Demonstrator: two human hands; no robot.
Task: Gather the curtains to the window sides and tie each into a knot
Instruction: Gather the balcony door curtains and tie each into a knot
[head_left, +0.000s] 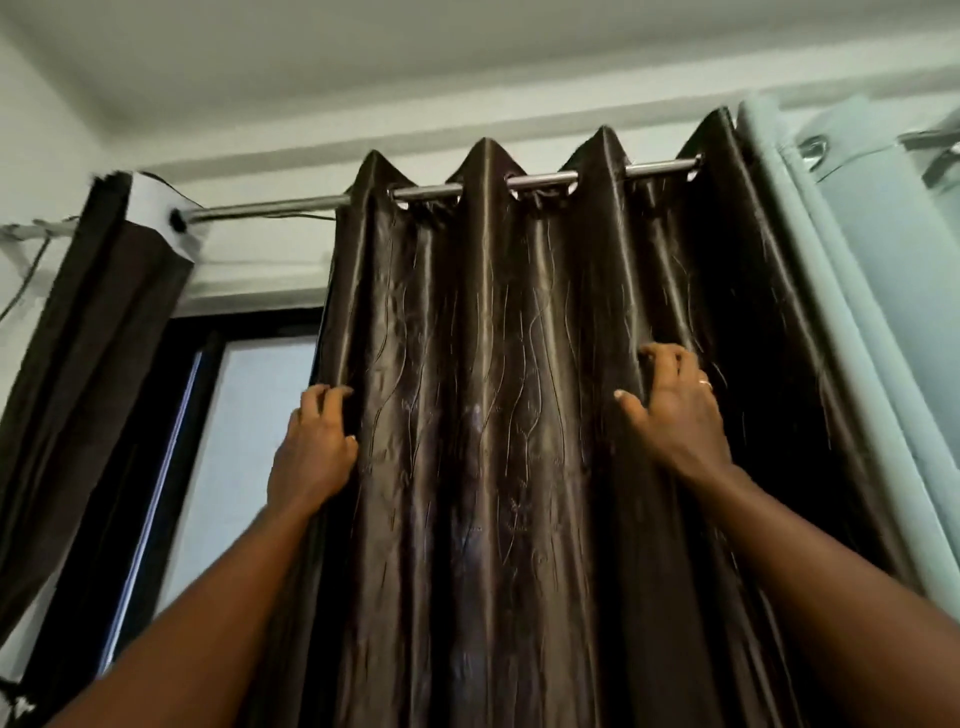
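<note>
A shiny dark brown curtain hangs in deep folds from a metal rod by eyelets, filling the middle of the view. My left hand grips its left edge, fingers curled round the fabric. My right hand lies on a fold further right, fingertips hooked into the cloth and thumb spread. A second dark curtain hangs bunched at the far left end of the rod. Between them the window shows, with a dark frame.
A pale grey-green curtain hangs at the right, beside the brown one. The white ceiling and wall run above the rod. A thin cable droops at the far left near the rod's bracket.
</note>
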